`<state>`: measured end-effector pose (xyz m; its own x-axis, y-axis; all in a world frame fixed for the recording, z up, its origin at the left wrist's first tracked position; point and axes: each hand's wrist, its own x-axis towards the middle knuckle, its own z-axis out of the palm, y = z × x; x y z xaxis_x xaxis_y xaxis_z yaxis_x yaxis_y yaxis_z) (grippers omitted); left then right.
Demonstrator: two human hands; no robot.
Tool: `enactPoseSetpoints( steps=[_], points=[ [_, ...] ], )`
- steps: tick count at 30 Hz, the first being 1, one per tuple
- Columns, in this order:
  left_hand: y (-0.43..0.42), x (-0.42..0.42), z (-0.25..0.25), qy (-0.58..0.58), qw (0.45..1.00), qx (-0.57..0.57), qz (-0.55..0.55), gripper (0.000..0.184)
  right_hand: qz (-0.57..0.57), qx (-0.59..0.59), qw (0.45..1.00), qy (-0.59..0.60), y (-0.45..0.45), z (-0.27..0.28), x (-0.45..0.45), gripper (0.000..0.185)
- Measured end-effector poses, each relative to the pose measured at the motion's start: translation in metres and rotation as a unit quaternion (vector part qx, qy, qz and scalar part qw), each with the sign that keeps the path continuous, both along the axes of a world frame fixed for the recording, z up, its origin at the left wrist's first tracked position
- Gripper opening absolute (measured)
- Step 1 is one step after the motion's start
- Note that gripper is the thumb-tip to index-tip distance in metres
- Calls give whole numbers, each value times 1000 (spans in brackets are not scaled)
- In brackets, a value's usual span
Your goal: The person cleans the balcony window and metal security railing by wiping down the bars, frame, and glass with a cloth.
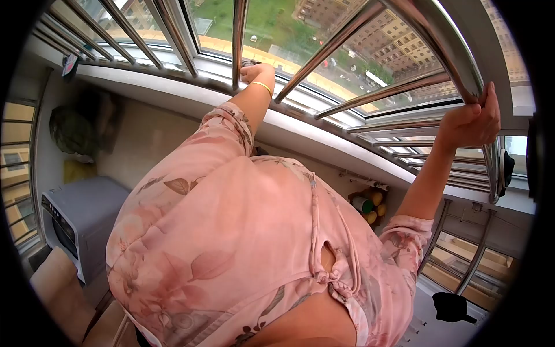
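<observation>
My left hand (pixel 258 73), with a gold bracelet at the wrist, reaches between the metal bars (pixel 237 43) to the window sill. Its fingers are bent over a small dark crumpled piece, which looks like a cloth (pixel 250 62); most of it is hidden beneath the hand. On the right, my right hand (pixel 473 122) is closed round the thick shiny metal rail (pixel 445 52) of the window guard. Behind the bars is the window frame (pixel 217 66), and through the glass I look down on a lawn and buildings far below.
A grey front-loading machine (pixel 87 214) stands at the lower left, near a dark green bundle (pixel 72 130). Below the ledge (pixel 324 130) are yellow and green round items (pixel 370 208). Thinner bars (pixel 416 151) run along the right.
</observation>
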<state>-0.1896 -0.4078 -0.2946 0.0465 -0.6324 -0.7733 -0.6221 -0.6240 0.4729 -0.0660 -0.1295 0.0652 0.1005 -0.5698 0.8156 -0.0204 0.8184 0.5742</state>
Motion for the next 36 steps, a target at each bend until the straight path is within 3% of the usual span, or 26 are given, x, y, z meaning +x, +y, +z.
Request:
enactPoseSetpoints(
  steps=[1, 2, 3, 4, 5, 7, 9, 10, 13, 15, 18, 20, 21, 23, 26, 27, 29, 31, 33, 35, 36],
  points=[
    [22, 0, 8, -92, 987, -89, -99, 25, -4, 1, 1000, 2, 0, 0, 0, 40],
    [34, -8, -24, -91, 981, -109, -133, 20, 19, -2, 1000, 2, 0, 0, -2, 40],
    [29, -1, -31, 3, 923, -131, -362, 17, 24, -3, 1000, -1, 1, 0, -3, 39],
    [15, 11, -36, 95, 805, -145, -567, 15, 31, -5, 999, -3, 1, 0, -4, 39],
    [4, 17, -41, 179, 635, -150, -737, 13, 38, -9, 999, -5, 1, -1, -4, 39],
    [3, 19, -31, 297, 732, 84, -608, 17, 27, -17, 999, -1, 1, -1, -2, 39],
    [13, 27, 13, 239, 792, 365, -428, 27, 23, -21, 1000, 1, 2, 0, -3, 39],
    [19, 23, 3, 240, 791, 315, -466, 17, 23, -23, 999, 1, 2, -1, -3, 39],
    [38, 2, -33, 187, 712, 412, -537, 16, 24, -25, 999, 2, 2, -3, -4, 39],
    [47, 5, -31, 243, 699, 403, -539, 18, 16, -26, 1000, 3, 0, -2, -3, 39],
    [39, -3, -66, 278, 727, 434, -454, 20, -10, -14, 1000, 0, 0, 0, 2, 38],
    [22, 17, -50, 409, 683, 417, -438, 21, -25, -2, 1000, 8, -1, 1, 2, 37],
    [19, 12, -72, 439, 686, 467, -344, 21, -21, -5, 1000, 9, -1, 1, 1, 37],
    [13, 39, 6, 380, 791, 310, -366, 18, -9, -10, 1000, 4, 1, -1, -1, 37],
    [9, 68, 32, 406, 865, 98, -279, 25, -21, 2, 1000, 20, 6, -1, -3, 36],
    [3, 90, 57, 462, 837, 55, -289, 29, -19, 1, 1000, 22, 9, -2, -4, 36],
    [-27, 140, 80, 524, 745, -48, -411, 30, -25, 21, 999, 21, 14, 1, -5, 37],
    [-57, 182, 83, 602, 709, -56, -364, 29, -25, 29, 999, 22, 16, 0, -6, 37],
    [-81, 199, 140, 603, 771, -13, -203, 28, -19, 24, 999, 21, 15, 1, -6, 37],
    [-110, 180, 166, 633, 754, -37, -172, 27, -15, 15, 1000, 17, 11, 1, -5, 38],
    [-118, 157, 164, 685, 703, -110, -155, 32, -13, 13, 1000, 16, 8, 3, -3, 38]
  ],
)
